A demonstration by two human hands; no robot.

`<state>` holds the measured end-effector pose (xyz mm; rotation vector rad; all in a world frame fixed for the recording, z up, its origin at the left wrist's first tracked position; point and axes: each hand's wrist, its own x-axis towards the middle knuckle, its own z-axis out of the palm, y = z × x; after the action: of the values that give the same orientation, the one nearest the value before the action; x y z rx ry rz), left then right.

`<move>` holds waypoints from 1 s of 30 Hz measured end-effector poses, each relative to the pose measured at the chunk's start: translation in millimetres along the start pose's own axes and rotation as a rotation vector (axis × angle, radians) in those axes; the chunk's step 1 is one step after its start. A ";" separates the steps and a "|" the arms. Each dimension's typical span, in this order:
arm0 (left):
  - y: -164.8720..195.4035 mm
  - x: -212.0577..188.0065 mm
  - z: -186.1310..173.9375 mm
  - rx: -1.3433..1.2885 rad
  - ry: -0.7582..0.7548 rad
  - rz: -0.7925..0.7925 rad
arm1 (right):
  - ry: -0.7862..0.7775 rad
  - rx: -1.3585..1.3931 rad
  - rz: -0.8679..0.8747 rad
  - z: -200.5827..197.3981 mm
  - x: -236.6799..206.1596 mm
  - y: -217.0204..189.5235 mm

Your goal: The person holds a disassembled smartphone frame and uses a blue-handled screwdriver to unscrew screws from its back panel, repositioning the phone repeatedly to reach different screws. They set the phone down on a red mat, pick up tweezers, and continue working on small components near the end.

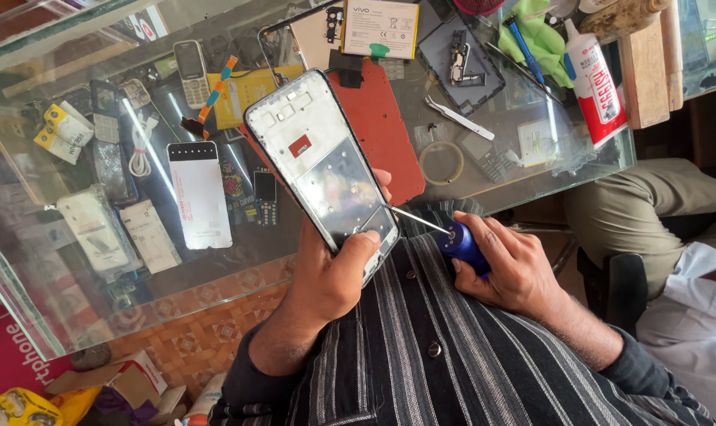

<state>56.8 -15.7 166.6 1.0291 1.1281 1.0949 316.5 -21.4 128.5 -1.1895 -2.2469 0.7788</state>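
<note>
Striped dark-and-grey shirt fabric [444, 347] fills the near edge, and just above it both hands work close to the chest, apart from each other. Left hand [334, 272] is clamped around the lower end of an opened white-framed phone chassis [322, 166], thumb pressed across its bottom edge so the bare inner side tilts up toward the eyes. Right hand [508, 268] is closed on the blue handle of a thin metal screwdriver [444, 233], its tip meeting the frame's lower right corner beside the left thumb. Beyond the hands lies the glass surface [216, 268], carrying a red rectangular mat [385, 130] behind the chassis, white plastic tweezers [456, 117] and a white glue bottle [598, 83] farther right.
</note>
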 end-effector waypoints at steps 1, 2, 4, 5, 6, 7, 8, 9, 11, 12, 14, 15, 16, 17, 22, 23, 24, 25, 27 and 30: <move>0.7 -0.4 -0.1 -0.011 -0.008 -0.011 | 0.006 -0.002 -0.001 0.4 0.3 -0.1; 1.3 -0.7 0.2 -0.023 -0.015 -0.022 | 0.012 -0.003 -0.001 0.7 0.2 0.0; 1.8 -0.3 1.4 -0.023 -0.015 -0.025 | 0.013 0.002 -0.004 0.5 0.2 0.5; 2.2 0.0 1.1 -0.023 -0.015 -0.027 | 0.014 0.004 -0.006 0.7 0.4 0.5; 2.5 0.1 0.8 -0.023 -0.015 -0.023 | 0.009 0.011 -0.010 0.6 0.4 0.7; 2.7 0.3 0.4 -0.024 -0.016 -0.018 | 0.005 0.017 -0.013 0.2 0.4 0.9; 2.7 0.3 0.5 -0.024 -0.017 -0.014 | 0.001 0.024 -0.016 -0.4 0.0 1.2; 2.9 0.5 -0.4 -0.028 -0.009 -0.013 | -0.006 0.025 -0.014 -0.5 -0.1 1.2; 3.3 0.6 -1.1 -0.037 0.008 -0.012 | -0.019 0.027 -0.009 -0.8 -0.7 1.2; 3.7 0.4 -0.6 -0.061 0.017 -0.033 | -0.021 0.022 -0.009 -0.9 -1.1 1.5; 5.9 -0.2 -0.5 -0.111 0.032 -0.077 | -0.026 0.010 -0.005 0.0 -1.4 1.3; 7.5 -0.4 0.0 -0.077 0.030 -0.073 | -0.030 0.008 0.007 0.5 -1.5 1.0; 9.4 -0.6 0.8 -0.041 0.028 -0.069 | -0.032 0.007 0.018 1.1 -1.8 0.9; 11.6 -0.5 0.8 -0.006 0.026 -0.065 | -0.036 0.006 0.031 2.0 -1.7 0.5; 23.7 -5.8 1.7 0.061 -0.100 0.051 | 0.019 0.019 0.137 4.5 -2.4 1.2; 25.3 -8.1 1.2 0.091 -0.106 0.059 | 0.024 0.035 0.176 4.3 -2.6 1.7; 25.1 -8.3 0.4 0.109 -0.089 0.081 | 0.025 0.033 0.140 3.3 -3.2 3.1; 24.6 -7.9 -2.0 0.129 -0.071 0.102 | 0.025 0.034 0.103 2.4 -3.3 4.3; 21.2 -8.6 -2.8 0.158 -0.045 0.100 | 0.030 0.022 0.012 1.5 -4.2 6.1; 14.2 -10.3 -0.9 0.188 -0.027 0.045 | 0.021 -0.004 -0.070 1.0 -5.5 6.8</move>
<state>53.2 -23.4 182.0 1.2178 1.2085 1.0207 322.6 -23.2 122.4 -1.1094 -2.2609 0.7315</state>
